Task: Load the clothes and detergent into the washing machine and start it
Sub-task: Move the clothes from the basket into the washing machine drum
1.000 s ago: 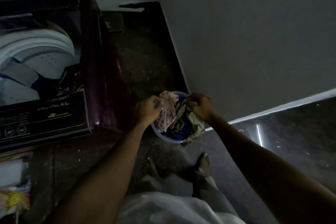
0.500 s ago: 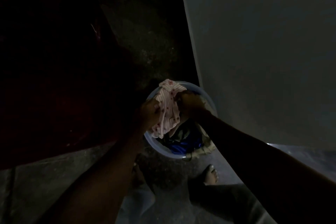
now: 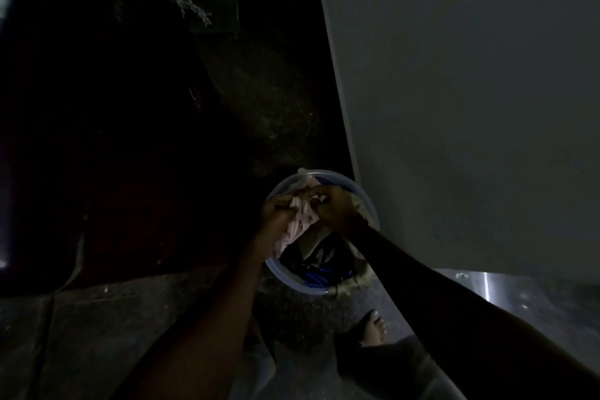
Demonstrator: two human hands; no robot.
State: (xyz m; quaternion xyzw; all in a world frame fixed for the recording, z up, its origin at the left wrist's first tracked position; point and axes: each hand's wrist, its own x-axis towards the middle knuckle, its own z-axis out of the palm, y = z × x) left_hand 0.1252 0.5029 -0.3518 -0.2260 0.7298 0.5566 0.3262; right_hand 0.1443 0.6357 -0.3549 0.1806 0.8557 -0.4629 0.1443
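A round pale-blue tub (image 3: pixel 285 276) sits on the floor against the wall, filled with clothes: a beige piece (image 3: pixel 311 242) and a blue one (image 3: pixel 316 278) show inside. Over the tub I hold a pink patterned garment (image 3: pixel 300 224). My left hand (image 3: pixel 276 206) grips its left side and my right hand (image 3: pixel 332 206) grips its top edge; the two hands almost touch. The dark maroon side of the washing machine (image 3: pixel 97 140) fills the left; its opening is out of view.
A grey wall (image 3: pixel 454 107) runs close along the tub's right. The dark speckled floor (image 3: pixel 269 101) stretches between machine and wall. My bare right foot (image 3: pixel 373 326) stands just below the tub. The scene is very dim.
The view has dropped away from the machine's top toward the tub. My hands have come together on the pink garment, bunching it over the tub.
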